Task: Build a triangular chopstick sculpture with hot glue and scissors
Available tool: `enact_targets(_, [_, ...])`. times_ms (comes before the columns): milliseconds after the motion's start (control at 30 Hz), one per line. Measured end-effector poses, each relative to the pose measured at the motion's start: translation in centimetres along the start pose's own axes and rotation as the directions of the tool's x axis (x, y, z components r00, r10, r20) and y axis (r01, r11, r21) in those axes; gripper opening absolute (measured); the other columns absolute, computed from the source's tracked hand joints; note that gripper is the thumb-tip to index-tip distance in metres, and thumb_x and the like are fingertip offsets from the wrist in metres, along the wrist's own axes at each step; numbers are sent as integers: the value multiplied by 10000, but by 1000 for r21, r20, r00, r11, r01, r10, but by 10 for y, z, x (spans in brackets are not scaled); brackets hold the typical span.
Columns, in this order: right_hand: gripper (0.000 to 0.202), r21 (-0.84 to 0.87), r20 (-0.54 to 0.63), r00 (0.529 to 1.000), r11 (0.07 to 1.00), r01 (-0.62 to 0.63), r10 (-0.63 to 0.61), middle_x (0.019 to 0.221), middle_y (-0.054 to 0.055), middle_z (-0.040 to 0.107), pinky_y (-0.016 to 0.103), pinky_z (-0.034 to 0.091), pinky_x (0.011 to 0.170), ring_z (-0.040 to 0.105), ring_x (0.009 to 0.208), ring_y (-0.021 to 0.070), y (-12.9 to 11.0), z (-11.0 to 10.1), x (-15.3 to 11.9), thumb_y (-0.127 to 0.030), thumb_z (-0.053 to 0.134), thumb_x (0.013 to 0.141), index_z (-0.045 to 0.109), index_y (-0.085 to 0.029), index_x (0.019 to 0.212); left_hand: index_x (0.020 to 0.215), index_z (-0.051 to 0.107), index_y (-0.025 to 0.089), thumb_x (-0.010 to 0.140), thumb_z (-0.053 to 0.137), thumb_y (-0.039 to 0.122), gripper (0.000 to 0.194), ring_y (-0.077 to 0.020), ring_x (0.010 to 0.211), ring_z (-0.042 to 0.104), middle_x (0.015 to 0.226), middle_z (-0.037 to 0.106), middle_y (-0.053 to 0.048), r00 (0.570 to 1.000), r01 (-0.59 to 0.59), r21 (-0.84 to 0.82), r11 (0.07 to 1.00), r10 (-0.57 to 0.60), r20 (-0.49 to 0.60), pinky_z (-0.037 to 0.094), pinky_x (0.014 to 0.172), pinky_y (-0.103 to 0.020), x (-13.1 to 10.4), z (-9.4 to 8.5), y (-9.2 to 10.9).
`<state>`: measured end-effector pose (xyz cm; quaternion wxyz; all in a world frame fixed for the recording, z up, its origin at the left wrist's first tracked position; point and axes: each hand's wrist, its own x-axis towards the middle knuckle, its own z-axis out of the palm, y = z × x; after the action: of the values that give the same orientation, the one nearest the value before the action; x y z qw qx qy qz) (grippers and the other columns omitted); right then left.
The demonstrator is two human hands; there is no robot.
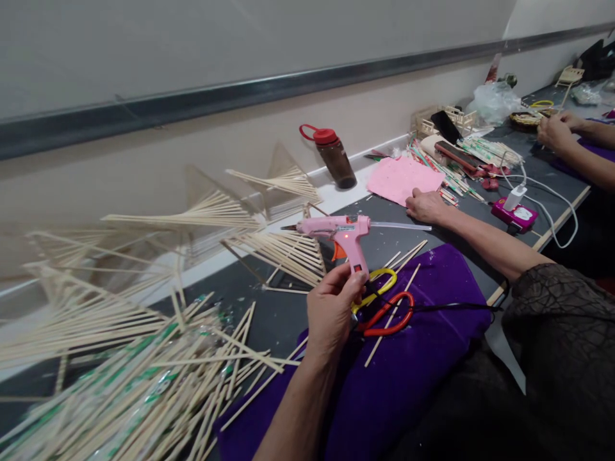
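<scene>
My left hand (pixel 334 307) grips the lower handle of a pink glue gun (pixel 353 240), held up with its nozzle pointing left and a clear glue stick out of its back. My right hand (pixel 425 206) rests at the edge of a pink cloth (pixel 401 180); its fingers are bent, and whether they pinch the cloth is unclear. Scissors with yellow and red handles (pixel 388 328) lie on a purple cloth (pixel 432 371) behind the gun, with a few loose sticks (pixel 406 282). Fan-shaped stick structures (pixel 283 256) stand to the left.
Many chopsticks (pixel 144 384), some in wrappers, cover the left front. A red-capped bottle (pixel 336 157) stands by the wall. A purple power adapter (pixel 514 214) with white cables sits at right. Another person's hands (pixel 560 134) work at the far right.
</scene>
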<state>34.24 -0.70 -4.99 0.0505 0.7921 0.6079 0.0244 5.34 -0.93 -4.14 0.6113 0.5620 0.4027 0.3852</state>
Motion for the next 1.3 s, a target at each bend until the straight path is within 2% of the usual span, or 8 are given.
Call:
enact_targets(200, [304,365,-12,997,928,73,-73,997,110,696,295,405,689,635,871,219,-23,-20,-57,-288,443,932,701,-159,1027,846,767,167,581,795,389,346,-97,481,492,642,670,-9,999,-14,61,998,11,39,415,454,-217,-4,2,5])
enact_targets(267, [259,625,2,968,756,194,-250,893,61,702,276,417,705,624,811,173,-38,-28,-83,-275,471,910,709,-172,913,869,771,174,600,793,398,351,-97,486,494,658,677,-9,997,-44,77,996,38,71,423,466,-221,-5,8,10])
enact_targets(333, [237,834,-124,931,473,285,-343,970,41,692,272,441,771,618,860,151,-55,-35,-105,-325,517,890,691,-188,976,923,773,175,637,780,402,365,-103,513,510,705,695,-16,992,-81,105,991,70,109,435,492,-227,-4,18,16])
enact_targets(433, [260,947,-219,962,201,249,-163,957,25,652,274,449,733,582,811,131,-77,-37,-119,-392,523,882,647,-195,997,1014,764,175,695,744,382,380,-133,612,569,800,710,-33,974,-153,154,976,123,191,462,549,-239,1,32,21])
enact_targets(700, [289,975,47,994,-221,-24,102,683,-41,554,220,325,469,466,543,90,-83,-17,-100,-446,617,792,578,-186,914,1098,744,232,731,685,216,372,-163,813,639,943,644,-45,913,-351,199,915,287,291,530,721,-275,17,54,8])
enact_targets(900, [210,998,19,982,-60,-8,187,530,-79,458,203,300,429,388,454,65,-53,-21,-75,-357,610,821,543,-168,759,1208,665,204,739,682,232,470,-162,862,664,1217,575,-104,917,-320,186,929,254,309,545,658,-258,12,51,5])
enact_targets(1067, [218,972,83,936,179,-152,343,464,-65,452,197,314,387,409,389,58,-19,-10,-48,-216,606,851,525,-160,657,1065,699,202,771,681,315,315,-143,832,654,1217,573,-86,902,-407,271,873,335,273,569,654,-269,7,16,13])
enact_targets(1300, [229,916,207,893,243,-321,400,466,-37,514,203,394,390,468,383,75,6,14,-32,-233,614,852,549,-159,644,978,724,219,779,698,351,240,-113,768,661,1177,627,-41,883,-458,356,815,463,76,562,544,-209,7,-34,32])
